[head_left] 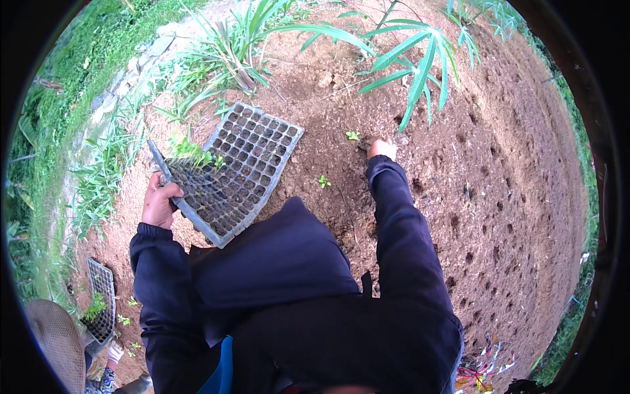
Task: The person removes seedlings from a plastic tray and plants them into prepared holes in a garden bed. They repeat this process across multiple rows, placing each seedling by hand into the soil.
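Note:
My left hand point(161, 199) grips the near-left edge of a plastic seedling tray point(275, 184), its thumb over the rim. Most of the tray's cells hold dark soil, and green seedlings point(189, 151) stand clustered at its left side. My right hand point(382, 147) is down at the brown soil with its fingertips in or against it; whether it holds anything is hidden. A small seedling point(352, 135) grows from the ground just left of that hand, and another seedling point(324, 181) lies nearer to me, right of the tray.
Small planting holes point(454, 221) dot the soil on the right. A cassava-like plant point(428, 59) leans in at the top, with grass clumps point(236, 54) at upper left. At lower left, another person in a woven hat point(56, 340) works by a second seedling tray point(102, 300).

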Action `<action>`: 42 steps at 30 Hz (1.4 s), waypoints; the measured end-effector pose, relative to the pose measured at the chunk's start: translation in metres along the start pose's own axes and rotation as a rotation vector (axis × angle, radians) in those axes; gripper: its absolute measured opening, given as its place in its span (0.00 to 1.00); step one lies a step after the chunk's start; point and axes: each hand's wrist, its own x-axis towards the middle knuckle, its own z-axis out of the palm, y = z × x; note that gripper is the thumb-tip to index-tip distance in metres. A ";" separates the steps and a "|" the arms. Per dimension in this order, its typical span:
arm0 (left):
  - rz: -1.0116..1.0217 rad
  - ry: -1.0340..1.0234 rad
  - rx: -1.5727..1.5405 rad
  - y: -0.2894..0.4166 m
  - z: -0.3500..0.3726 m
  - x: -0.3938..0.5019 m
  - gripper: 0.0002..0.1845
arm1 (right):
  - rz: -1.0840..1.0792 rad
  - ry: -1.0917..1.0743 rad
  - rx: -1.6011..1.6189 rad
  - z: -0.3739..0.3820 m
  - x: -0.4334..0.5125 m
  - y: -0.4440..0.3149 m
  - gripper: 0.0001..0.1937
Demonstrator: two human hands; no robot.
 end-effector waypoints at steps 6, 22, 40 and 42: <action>-0.013 0.020 0.006 0.002 0.004 -0.004 0.20 | 0.047 0.128 -0.107 -0.002 -0.011 -0.027 0.08; 0.053 0.007 0.011 0.001 0.001 -0.016 0.34 | 0.086 0.092 0.316 0.024 -0.019 -0.012 0.06; 0.126 -0.142 0.004 0.008 0.038 -0.021 0.35 | -0.164 -0.969 2.125 -0.148 -0.163 -0.335 0.09; 0.118 -0.136 0.021 0.007 0.038 -0.019 0.35 | -0.120 -0.992 2.210 -0.154 -0.166 -0.337 0.09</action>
